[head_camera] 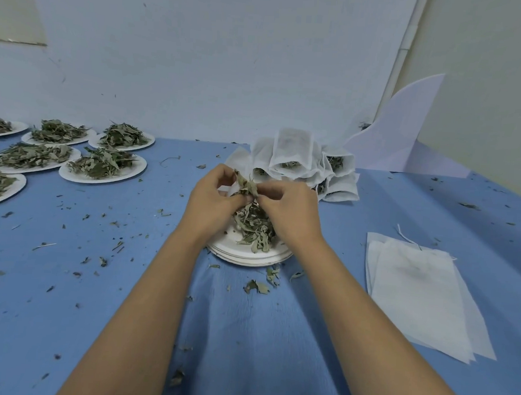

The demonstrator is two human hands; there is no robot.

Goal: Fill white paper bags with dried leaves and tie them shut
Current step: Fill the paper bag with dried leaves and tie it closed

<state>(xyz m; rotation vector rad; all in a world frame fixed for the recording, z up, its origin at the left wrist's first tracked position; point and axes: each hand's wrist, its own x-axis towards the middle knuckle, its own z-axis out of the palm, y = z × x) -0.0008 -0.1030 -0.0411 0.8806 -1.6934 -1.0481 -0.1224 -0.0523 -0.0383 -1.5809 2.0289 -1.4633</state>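
Both hands meet above a white plate (250,255) that holds a heap of dried leaves (255,226). My left hand (214,198) grips a white paper bag (229,190), of which only a small edge shows between the fingers. My right hand (289,208) pinches a clump of dried leaves (247,184) at the bag's mouth. Behind the plate stands a pile of filled white bags (304,165). A flat stack of empty white bags (422,292) lies to the right on the blue cloth.
Several white plates heaped with dried leaves (102,164) sit at the far left. Leaf crumbs are scattered over the blue tablecloth (108,279). A bent white sheet (399,136) leans against the wall at the back right.
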